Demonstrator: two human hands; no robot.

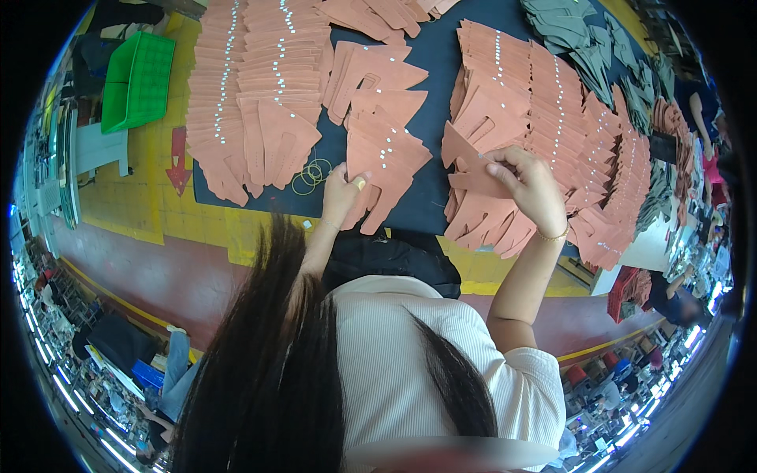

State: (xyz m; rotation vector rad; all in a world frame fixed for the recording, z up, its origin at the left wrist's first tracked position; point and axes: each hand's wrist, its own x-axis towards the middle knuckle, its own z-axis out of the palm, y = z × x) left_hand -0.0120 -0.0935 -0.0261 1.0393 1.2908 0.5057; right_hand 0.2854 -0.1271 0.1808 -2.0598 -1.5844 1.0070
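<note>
My right hand [530,183] pinches a salmon-coloured cut fabric piece [482,183] between thumb and fingers, raised over the right-hand rows of like pieces [505,71]. The piece has a pointed upper end. My left hand [344,195] is closed on the lower left edge of the middle stack of salmon fabric pieces [386,150], and a yellow cover shows on one of its digits. Its fingertips are partly hidden. Small white stickers dot the pieces. Some pieces have a long slot cut in them.
More overlapping salmon pieces [260,71] lie at the left of the dark table [303,201]. Loose yellowish rubber bands [312,177] rest near my left hand. Grey-green pieces [579,39] sit at the far right. A green crate [138,83] stands left, beyond the table.
</note>
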